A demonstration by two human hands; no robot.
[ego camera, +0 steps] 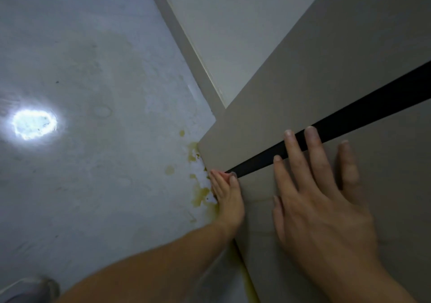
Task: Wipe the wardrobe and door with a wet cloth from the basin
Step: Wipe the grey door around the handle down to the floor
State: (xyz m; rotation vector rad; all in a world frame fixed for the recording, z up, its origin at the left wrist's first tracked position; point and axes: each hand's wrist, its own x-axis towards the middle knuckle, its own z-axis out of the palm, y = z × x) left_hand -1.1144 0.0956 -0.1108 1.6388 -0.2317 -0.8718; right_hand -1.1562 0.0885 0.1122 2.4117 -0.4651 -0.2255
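Observation:
The beige wardrobe fills the right side, its two door panels split by a black gap. My right hand lies flat on the lower panel with its fingers spread, and the fingertips reach the black gap. My left hand rests along the wardrobe's bottom edge by the floor, fingers straight, with their tips at the lower end of the gap. No cloth or basin is in view, and neither hand holds anything.
A pale grey floor covers the left side, with a bright light reflection. Yellowish stains lie on the floor along the wardrobe's base. A white panel stands behind the wardrobe. A grey shoe shows at the bottom left.

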